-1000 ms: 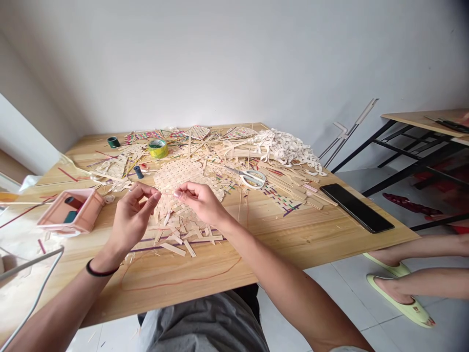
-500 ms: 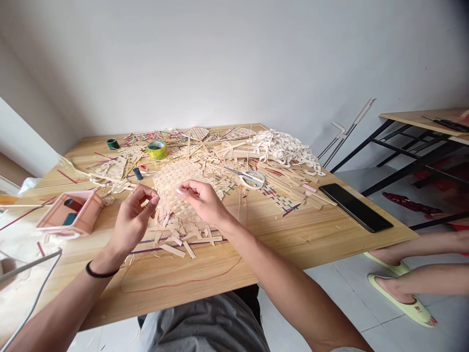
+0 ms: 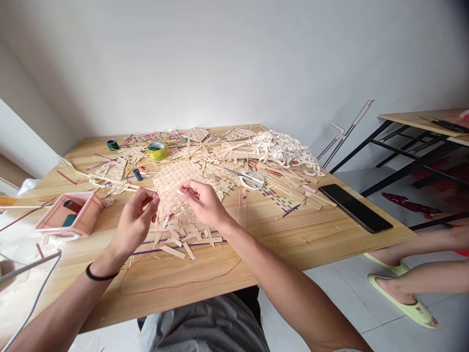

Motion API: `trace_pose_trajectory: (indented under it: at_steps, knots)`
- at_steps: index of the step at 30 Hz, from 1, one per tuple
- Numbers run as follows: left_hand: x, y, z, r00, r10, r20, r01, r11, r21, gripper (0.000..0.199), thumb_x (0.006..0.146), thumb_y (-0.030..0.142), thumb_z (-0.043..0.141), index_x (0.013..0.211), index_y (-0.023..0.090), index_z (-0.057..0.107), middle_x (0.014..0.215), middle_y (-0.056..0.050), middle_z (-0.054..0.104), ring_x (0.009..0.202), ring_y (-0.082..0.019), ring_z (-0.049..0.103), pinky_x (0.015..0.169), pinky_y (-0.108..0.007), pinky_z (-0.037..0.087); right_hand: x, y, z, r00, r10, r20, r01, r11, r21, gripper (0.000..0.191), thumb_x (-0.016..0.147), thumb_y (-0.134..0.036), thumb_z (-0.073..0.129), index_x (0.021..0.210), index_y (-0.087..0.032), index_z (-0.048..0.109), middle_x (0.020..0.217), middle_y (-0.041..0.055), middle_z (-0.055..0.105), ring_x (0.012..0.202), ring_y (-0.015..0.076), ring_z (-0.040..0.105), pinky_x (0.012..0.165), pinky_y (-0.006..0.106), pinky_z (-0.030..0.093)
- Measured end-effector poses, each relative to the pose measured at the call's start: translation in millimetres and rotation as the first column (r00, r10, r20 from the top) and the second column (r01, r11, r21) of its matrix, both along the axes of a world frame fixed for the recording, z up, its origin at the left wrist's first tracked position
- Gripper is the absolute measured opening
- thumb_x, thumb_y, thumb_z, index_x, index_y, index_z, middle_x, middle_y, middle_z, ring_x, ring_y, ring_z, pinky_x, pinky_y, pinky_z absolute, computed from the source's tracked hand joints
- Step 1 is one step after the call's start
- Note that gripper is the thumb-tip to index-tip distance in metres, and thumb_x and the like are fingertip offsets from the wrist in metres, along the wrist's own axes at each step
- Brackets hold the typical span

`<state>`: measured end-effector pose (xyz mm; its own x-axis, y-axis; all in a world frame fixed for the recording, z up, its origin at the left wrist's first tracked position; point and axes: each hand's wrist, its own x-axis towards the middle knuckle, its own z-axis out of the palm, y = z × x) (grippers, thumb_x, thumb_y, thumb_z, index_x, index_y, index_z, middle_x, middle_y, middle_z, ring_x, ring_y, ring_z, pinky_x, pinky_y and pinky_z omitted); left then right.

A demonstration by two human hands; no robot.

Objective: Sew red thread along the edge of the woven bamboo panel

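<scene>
Both hands hover over the wooden table, fingertips pinched and a short gap between them. My left hand (image 3: 136, 220), with a dark band at the wrist, is closed; whatever it may hold is too small to make out. Thumb and forefinger of my right hand (image 3: 201, 201) are pressed together, and their contents are equally unclear. Behind and beneath them lies a woven mat of pale strips (image 3: 176, 177). Loose cut strips (image 3: 179, 239) are scattered just in front. A thin red thread (image 3: 183, 289) curves across the table near my lap.
Scissors (image 3: 249, 179) lie right of the mat, before a heap of white cord (image 3: 286, 149). A phone (image 3: 355, 208) rests at the right edge. Left are a pink basket (image 3: 88, 217), a dark spool (image 3: 137, 174) and yellow tape (image 3: 157, 152). Another person's legs (image 3: 432, 278) show at right.
My hands stay pinched in nearly the same place; the left has shifted very slightly. Nothing on the table has visibly moved.
</scene>
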<state>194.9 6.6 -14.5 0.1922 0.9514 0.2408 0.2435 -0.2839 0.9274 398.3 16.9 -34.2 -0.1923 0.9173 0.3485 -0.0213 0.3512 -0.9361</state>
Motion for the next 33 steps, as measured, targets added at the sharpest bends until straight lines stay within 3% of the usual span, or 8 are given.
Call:
trace_pose_trajectory:
  at_steps: [6, 11, 18, 22, 29, 33]
  knots:
    - [-0.7, 1.6, -2.7, 0.995, 0.046, 0.085, -0.038, 0.995, -0.087, 0.028, 0.094, 0.047, 0.067, 0.091, 0.02, 0.059, 0.072, 0.002, 0.051, 0.064, -0.014, 0.048, 0.058, -0.025, 0.043, 2.2, -1.4, 3.4, 1.0, 0.013, -0.005, -0.013, 1.0, 0.007, 0.041, 0.093, -0.056, 0.065, 0.094, -0.016, 0.065, 0.076, -0.0011, 0.056, 0.065, 0.0116, 0.046, 0.061, 0.026, 0.037]
    - [-4.6, 4.7, -2.6, 0.995, 0.089, 0.049, -0.089, 0.996, -0.014, 0.036, 0.099, 0.054, 0.058, 0.103, 0.022, 0.073, 0.086, -0.002, 0.055, 0.075, -0.017, 0.052, 0.064, -0.027, 0.046, 3.9, 0.0, 4.6, 0.999, 0.046, 0.008, -0.045, 0.998, -0.031, 0.039, 0.091, -0.054, 0.068, 0.093, -0.015, 0.066, 0.076, -0.0008, 0.059, 0.066, 0.012, 0.049, 0.063, 0.026, 0.039]
    - [1.4, -1.4, 0.2, 0.978, -0.124, -0.165, 0.138, 0.988, 0.072, 0.031, 0.097, 0.049, 0.065, 0.095, 0.021, 0.076, 0.096, -0.006, 0.066, 0.089, -0.021, 0.06, 0.077, -0.029, 0.048, -1.5, -2.0, 3.1, 0.994, 0.107, 0.017, -0.106, 0.994, -0.029, 0.037, 0.089, -0.053, 0.071, 0.092, -0.015, 0.068, 0.089, 0.0036, 0.069, 0.081, 0.0156, 0.062, 0.076, 0.027, 0.047]
    - [0.2, -0.5, -0.9, 0.981, -0.146, -0.13, 0.156, 0.986, 0.066, 0.027, 0.095, 0.044, 0.068, 0.086, 0.02, 0.072, 0.087, -0.003, 0.064, 0.082, -0.018, 0.058, 0.074, -0.027, 0.047, -0.7, -0.7, 2.3, 0.996, 0.084, 0.04, -0.083, 0.996, -0.023, 0.037, 0.09, -0.052, 0.071, 0.093, -0.016, 0.068, 0.087, 0.0029, 0.069, 0.078, 0.0151, 0.06, 0.074, 0.027, 0.046]
    - [0.2, -2.7, 5.9, 0.981, -0.167, -0.099, 0.17, 0.985, 0.03, 0.028, 0.097, 0.043, 0.064, 0.082, 0.02, 0.065, 0.075, 0.001, 0.056, 0.071, -0.015, 0.051, 0.065, -0.024, 0.043, 5.6, 2.3, 4.3, 0.998, 0.008, 0.057, -0.006, 1.0, -0.021, 0.039, 0.09, -0.054, 0.07, 0.091, -0.015, 0.067, 0.07, -0.0031, 0.054, 0.063, 0.0116, 0.045, 0.06, 0.025, 0.034]
    - [-0.4, -2.8, 5.7, 0.986, -0.14, -0.094, 0.143, 0.99, 0.018, 0.029, 0.097, 0.044, 0.063, 0.082, 0.019, 0.063, 0.072, 0.001, 0.054, 0.067, -0.014, 0.049, 0.061, -0.024, 0.042, 6.4, 0.7, 8.6, 1.0, 0.013, 0.007, -0.013, 0.999, -0.038, 0.039, 0.089, -0.054, 0.072, 0.091, -0.015, 0.067, 0.071, -0.0034, 0.054, 0.063, 0.0111, 0.044, 0.062, 0.026, 0.036]
